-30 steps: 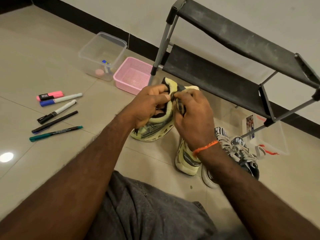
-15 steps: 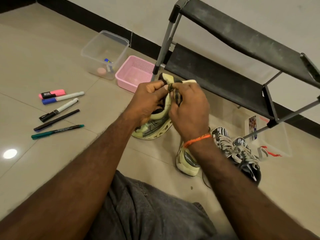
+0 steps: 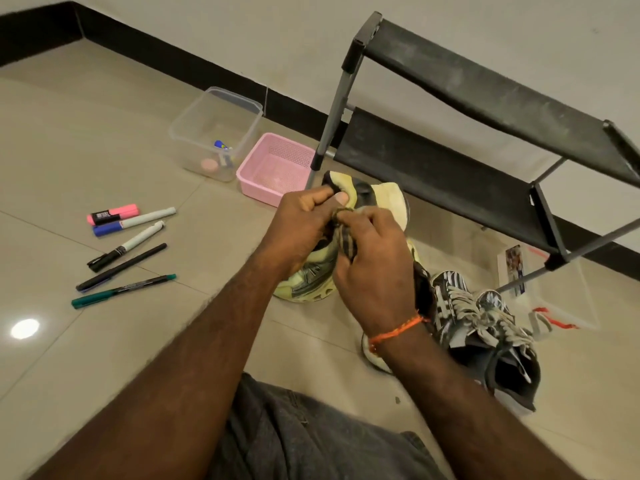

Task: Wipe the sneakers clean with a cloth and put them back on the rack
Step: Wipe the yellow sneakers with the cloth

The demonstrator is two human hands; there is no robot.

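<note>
My left hand [image 3: 304,226] grips a pale yellow-green sneaker [image 3: 311,282] by its heel collar, holding it up off the floor. My right hand [image 3: 374,268] is shut on a small dark checked cloth [image 3: 346,240], pressed against the sneaker's collar. The second yellow-green sneaker [image 3: 372,358] lies on the tiles, mostly hidden under my right wrist. A pair of black sneakers with white stripes and grey laces [image 3: 485,327] sits to its right. The black two-shelf rack [image 3: 485,161] stands just behind, both shelves bare.
A pink basket [image 3: 277,168] and a clear tub [image 3: 214,133] with small items stand left of the rack leg. Several pens and markers [image 3: 128,251] lie on the tiles at left. A clear box [image 3: 540,289] sits under the rack's right end. My knee is in the foreground.
Both hands stay on the sneaker; the right hand with the cloth has shifted slightly along the collar. The view has tilted a little, showing more of the floor and wall.
</note>
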